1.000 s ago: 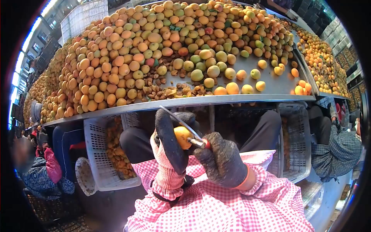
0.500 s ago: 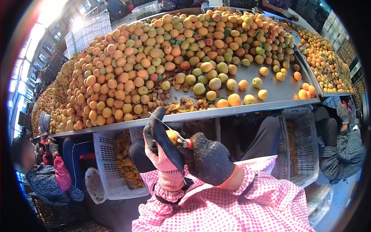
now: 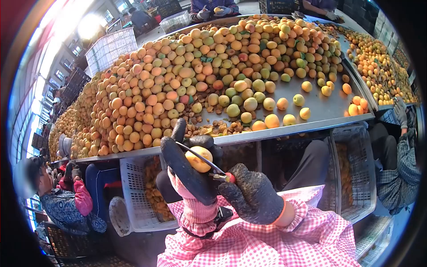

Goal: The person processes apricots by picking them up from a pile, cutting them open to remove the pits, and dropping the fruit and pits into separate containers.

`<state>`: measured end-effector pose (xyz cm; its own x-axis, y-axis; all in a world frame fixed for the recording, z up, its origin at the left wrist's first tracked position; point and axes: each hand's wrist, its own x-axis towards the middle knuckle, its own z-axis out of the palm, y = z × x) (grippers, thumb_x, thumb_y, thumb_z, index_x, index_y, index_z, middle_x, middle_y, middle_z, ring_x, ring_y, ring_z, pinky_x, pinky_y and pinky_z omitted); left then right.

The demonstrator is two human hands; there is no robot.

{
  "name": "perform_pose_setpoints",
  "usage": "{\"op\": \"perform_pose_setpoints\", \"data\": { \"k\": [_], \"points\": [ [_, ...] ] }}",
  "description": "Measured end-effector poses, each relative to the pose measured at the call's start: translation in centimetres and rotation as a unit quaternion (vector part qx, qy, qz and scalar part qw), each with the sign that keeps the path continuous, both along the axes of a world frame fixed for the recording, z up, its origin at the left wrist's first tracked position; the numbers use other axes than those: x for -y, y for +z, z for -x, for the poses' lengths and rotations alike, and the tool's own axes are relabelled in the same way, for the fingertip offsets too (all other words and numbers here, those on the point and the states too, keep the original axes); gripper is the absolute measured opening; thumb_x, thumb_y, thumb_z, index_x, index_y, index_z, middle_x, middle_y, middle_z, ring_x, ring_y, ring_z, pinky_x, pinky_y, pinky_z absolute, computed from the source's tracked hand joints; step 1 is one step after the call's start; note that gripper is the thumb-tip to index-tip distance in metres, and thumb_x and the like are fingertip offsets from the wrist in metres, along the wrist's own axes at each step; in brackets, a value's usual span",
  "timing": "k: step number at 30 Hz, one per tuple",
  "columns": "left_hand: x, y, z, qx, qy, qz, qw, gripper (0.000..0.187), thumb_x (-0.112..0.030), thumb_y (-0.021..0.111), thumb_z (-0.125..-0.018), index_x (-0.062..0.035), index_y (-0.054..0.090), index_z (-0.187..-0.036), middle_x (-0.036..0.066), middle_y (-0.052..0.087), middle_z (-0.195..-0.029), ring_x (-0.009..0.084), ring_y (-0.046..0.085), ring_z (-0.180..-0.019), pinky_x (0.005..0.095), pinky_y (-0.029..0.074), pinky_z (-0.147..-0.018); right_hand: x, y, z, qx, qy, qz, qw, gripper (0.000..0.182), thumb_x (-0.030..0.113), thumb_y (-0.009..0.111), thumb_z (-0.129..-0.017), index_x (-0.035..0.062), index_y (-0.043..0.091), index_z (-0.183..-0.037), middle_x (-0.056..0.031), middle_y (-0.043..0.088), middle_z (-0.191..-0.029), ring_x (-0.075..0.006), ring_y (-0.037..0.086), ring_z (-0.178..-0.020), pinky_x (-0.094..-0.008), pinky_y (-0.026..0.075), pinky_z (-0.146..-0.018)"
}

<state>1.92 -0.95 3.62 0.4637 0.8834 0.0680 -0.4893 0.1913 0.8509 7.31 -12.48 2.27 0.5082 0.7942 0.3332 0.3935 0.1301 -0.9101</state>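
In the middle of the head view, my left hand (image 3: 189,167), in a black-and-pink glove, holds a yellow-orange apricot (image 3: 199,159) between thumb and fingers. My right hand (image 3: 254,194), gloved in black with an orange cuff edge, is closed around the red handle of a small knife (image 3: 203,159). Its thin blade lies slantwise across the apricot, with the tip near my left fingers. Just beyond my hands, apricots (image 3: 153,95) are heaped on a metal table (image 3: 296,128), with pits and scraps (image 3: 222,127) by the near edge.
White crates stand below the table edge, one on the left (image 3: 138,196) holding cut fruit and one on the right (image 3: 356,178). A person (image 3: 66,202) sits at left, another (image 3: 398,171) at right, and gloved hands (image 3: 213,12) work across the table.
The view has shifted, so the table sits lower. My left hand has turned the apricot into fuller sight, and the blade now lies across it. The right hand stays on the knife.
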Motion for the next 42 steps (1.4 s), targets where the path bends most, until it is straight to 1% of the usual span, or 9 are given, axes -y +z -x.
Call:
{"op": "perform_pose_setpoints", "data": {
  "k": [22,26,27,29,31,34,35,39,42],
  "points": [
    [2.5,0.7,-0.1,0.244,-0.133,0.080,0.957,0.053,-0.041,0.040,-0.095,0.0033,0.044,-0.123,0.021,0.064,-0.093,0.0331,0.066,-0.077,0.0425,0.056,-0.072,0.4,-1.2,0.9,0.133,-0.102,-0.042,0.985,0.032,0.028,0.067,-0.082,0.0035,0.048,-0.087,-0.0132,0.052,-0.056,-0.0353,0.055,-0.048,-0.0419,0.041,-0.043],
    [2.8,2.2,-0.6,-0.014,0.065,-0.149,0.987,0.054,-0.038,0.041,-0.097,-0.0043,0.035,-0.138,0.008,0.061,-0.078,0.0140,0.056,-0.059,0.0261,0.047,-0.052,1.1,1.3,0.6,0.142,-0.096,0.090,0.981,0.033,0.028,0.063,-0.084,-0.0014,0.048,-0.088,-0.0136,0.052,-0.054,-0.0368,0.056,-0.049,-0.0445,0.043,-0.045],
    [3.4,2.4,-1.7,0.144,0.097,0.086,0.981,0.047,-0.032,0.040,-0.098,-0.0055,0.036,-0.137,0.008,0.061,-0.078,0.0129,0.055,-0.058,0.0252,0.046,-0.053,1.0,1.0,-0.1,0.142,-0.093,0.084,0.982,0.033,0.028,0.063,-0.084,-0.0014,0.048,-0.088,-0.0136,0.052,-0.054,-0.0368,0.056,-0.049,-0.0445,0.043,-0.045],
    [1.7,2.0,-1.1,-0.105,0.038,-0.246,0.963,0.045,-0.032,0.039,-0.098,-0.0030,0.038,-0.132,0.012,0.062,-0.081,0.0179,0.060,-0.066,0.0293,0.052,-0.060,1.2,0.2,-2.2,0.182,-0.008,0.060,0.982,0.025,0.022,0.062,-0.082,0.0002,0.052,-0.088,-0.0166,0.055,-0.061,-0.0372,0.057,-0.054,-0.0450,0.044,-0.047],
    [-1.8,-5.2,1.1,0.086,-0.142,0.233,0.958,0.064,-0.043,0.045,-0.094,0.0061,0.032,-0.132,0.020,0.062,-0.092,0.0304,0.062,-0.091,0.0430,0.052,-0.085,1.1,-0.9,-3.7,0.301,0.029,-0.006,0.953,0.019,0.014,0.060,-0.076,0.0037,0.059,-0.092,-0.0189,0.059,-0.084,-0.0363,0.057,-0.059,-0.0440,0.046,-0.053],
    [-1.4,-4.6,2.0,-0.019,-0.146,0.062,0.987,0.047,-0.026,0.067,-0.085,-0.0029,0.052,-0.124,0.004,0.063,-0.105,0.0130,0.060,-0.095,0.0257,0.051,-0.077,1.4,-1.8,-3.0,-0.066,0.014,0.056,0.996,0.025,0.013,0.051,-0.093,0.0026,0.054,-0.115,-0.0139,0.059,-0.107,-0.0237,0.062,-0.089,-0.0322,0.050,-0.072],
    [-1.2,-3.2,1.6,0.044,-0.174,0.069,0.981,0.037,-0.021,0.062,-0.089,-0.0003,0.056,-0.119,0.005,0.064,-0.101,0.0126,0.060,-0.094,0.0264,0.050,-0.080,1.0,-1.6,-3.2,0.287,-0.050,-0.016,0.957,0.025,0.014,0.046,-0.097,0.0022,0.053,-0.117,-0.0103,0.060,-0.102,-0.0177,0.060,-0.085,-0.0266,0.049,-0.072],
    [-0.3,-1.2,1.4,0.053,-0.151,0.059,0.985,0.035,-0.020,0.060,-0.092,-0.0004,0.057,-0.121,0.005,0.062,-0.107,0.0118,0.059,-0.096,0.0249,0.045,-0.089,-0.6,-3.6,-1.6,-0.179,-0.014,-0.039,0.983,0.028,0.015,0.048,-0.096,0.0012,0.052,-0.120,-0.0104,0.056,-0.106,-0.0136,0.055,-0.088,-0.0257,0.047,-0.075],
    [-2.9,-3.1,1.2,0.051,-0.146,-0.060,0.986,0.037,-0.016,0.065,-0.089,0.0019,0.057,-0.120,0.005,0.063,-0.107,0.0116,0.058,-0.099,0.0264,0.046,-0.089,-0.5,-3.1,-4.8,0.249,-0.005,0.008,0.968,0.031,0.016,0.051,-0.093,0.0007,0.051,-0.120,-0.0157,0.056,-0.108,-0.0254,0.058,-0.091,-0.0327,0.048,-0.076]
  ]
}}
